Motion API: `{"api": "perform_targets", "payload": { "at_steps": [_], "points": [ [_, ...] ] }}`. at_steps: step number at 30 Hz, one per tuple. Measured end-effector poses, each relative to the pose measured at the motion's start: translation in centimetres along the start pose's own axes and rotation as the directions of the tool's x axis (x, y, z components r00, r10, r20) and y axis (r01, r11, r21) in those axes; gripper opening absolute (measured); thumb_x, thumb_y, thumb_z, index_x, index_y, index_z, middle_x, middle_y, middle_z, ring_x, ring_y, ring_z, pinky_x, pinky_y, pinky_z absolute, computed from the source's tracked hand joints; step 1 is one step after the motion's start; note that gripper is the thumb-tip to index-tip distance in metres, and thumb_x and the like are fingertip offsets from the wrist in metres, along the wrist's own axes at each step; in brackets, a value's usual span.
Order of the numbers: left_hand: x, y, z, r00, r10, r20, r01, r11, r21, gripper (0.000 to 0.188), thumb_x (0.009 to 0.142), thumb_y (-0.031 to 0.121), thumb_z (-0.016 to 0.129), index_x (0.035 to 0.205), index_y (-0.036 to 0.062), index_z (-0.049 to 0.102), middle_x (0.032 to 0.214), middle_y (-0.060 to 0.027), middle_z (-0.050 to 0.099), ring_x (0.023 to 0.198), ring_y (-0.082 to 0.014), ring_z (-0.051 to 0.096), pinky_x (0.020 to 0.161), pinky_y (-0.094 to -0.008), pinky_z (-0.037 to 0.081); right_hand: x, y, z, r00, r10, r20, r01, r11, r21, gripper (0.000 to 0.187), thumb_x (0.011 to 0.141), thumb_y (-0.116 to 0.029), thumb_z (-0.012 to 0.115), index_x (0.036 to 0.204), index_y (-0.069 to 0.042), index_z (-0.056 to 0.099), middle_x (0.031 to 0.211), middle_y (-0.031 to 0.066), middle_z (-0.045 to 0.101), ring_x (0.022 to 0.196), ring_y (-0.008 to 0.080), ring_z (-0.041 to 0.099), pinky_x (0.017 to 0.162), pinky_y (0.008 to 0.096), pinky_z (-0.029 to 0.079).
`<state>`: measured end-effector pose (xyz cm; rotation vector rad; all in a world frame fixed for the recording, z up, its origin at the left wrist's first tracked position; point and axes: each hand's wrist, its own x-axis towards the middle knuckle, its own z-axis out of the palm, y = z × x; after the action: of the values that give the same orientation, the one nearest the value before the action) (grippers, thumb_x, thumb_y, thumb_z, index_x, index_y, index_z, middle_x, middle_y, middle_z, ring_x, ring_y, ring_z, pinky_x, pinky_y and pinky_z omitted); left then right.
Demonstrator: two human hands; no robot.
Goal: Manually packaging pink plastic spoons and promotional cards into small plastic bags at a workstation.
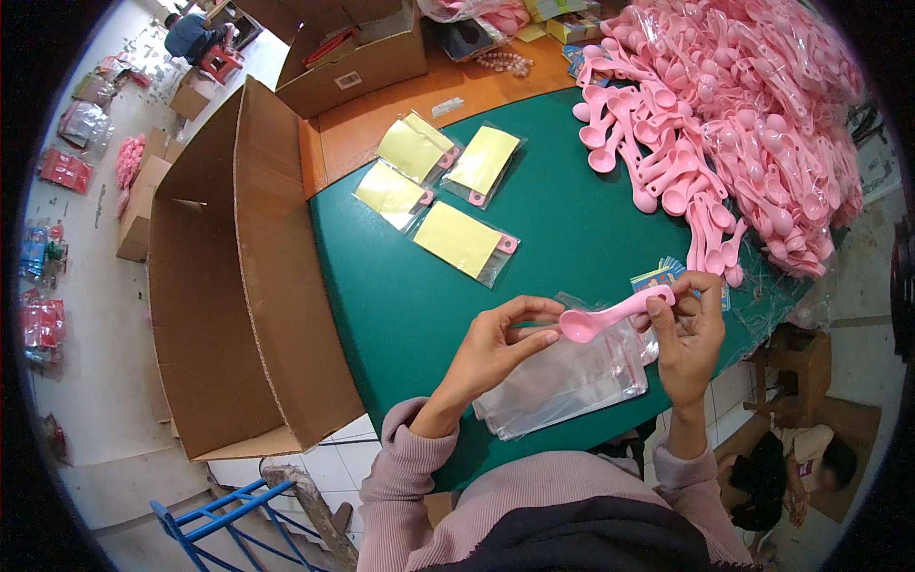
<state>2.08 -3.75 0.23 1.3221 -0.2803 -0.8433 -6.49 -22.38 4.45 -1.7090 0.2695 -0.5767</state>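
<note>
My right hand (688,336) grips the handle end of a pink plastic spoon (610,316), held level over the table edge. My left hand (498,345) has its fingertips at the spoon's bowl, thumb and fingers curled around it. Under both hands lies a stack of clear plastic bags (562,386) on the green table (419,305). A large heap of pink spoons (724,114) fills the table's far right. Several packed bags with yellow cards (459,238) lie toward the table's far side, to the left of the heap.
A big open cardboard box (238,286) stands to the left of the table. Another cardboard box (355,57) sits at the far side. Small printed cards (656,277) lie by my right hand. Another person (801,467) crouches at lower right; a blue metal frame (229,520) is below.
</note>
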Motion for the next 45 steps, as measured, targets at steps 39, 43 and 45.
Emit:
{"api": "perform_targets", "payload": {
  "at_steps": [39,43,45],
  "points": [
    [-0.5,1.0,0.6,0.971,0.095,0.217,-0.128,0.981,0.144,0.030,0.093,0.024,0.048,0.098,-0.0021,0.061,0.068,-0.0028,0.056,0.061,-0.0065,0.045,0.054,-0.0234,0.039,0.6,0.7,0.6,0.823,-0.285,0.491,0.438,0.869,-0.229,0.041,0.083,-0.012,0.063,0.116,0.002,0.044,0.095,0.0125,0.054,0.077,0.0146,0.056,0.068,0.0294,0.047],
    [-0.2,0.5,0.6,0.973,0.104,0.207,-0.163,0.943,0.291,0.028,0.092,0.024,0.049,0.095,-0.0007,0.061,0.065,-0.0031,0.052,0.059,-0.0068,0.041,0.051,-0.0241,0.036,-0.6,1.3,0.1,0.971,-0.204,0.128,0.191,0.976,0.105,0.038,0.083,-0.006,0.061,0.116,0.001,0.044,0.103,0.0161,0.053,0.078,0.0211,0.058,0.072,0.0282,0.046],
    [-0.2,0.4,0.7,0.974,0.069,0.214,-0.139,0.932,0.333,0.027,0.092,0.023,0.049,0.095,-0.0001,0.061,0.065,-0.0036,0.051,0.059,-0.0069,0.040,0.051,-0.0243,0.036,-0.8,1.3,-0.2,0.945,-0.264,0.191,0.293,0.945,-0.143,0.034,0.078,0.000,0.062,0.110,0.002,0.050,0.106,0.0147,0.053,0.078,0.0246,0.059,0.073,0.0304,0.047]
  ]
}}
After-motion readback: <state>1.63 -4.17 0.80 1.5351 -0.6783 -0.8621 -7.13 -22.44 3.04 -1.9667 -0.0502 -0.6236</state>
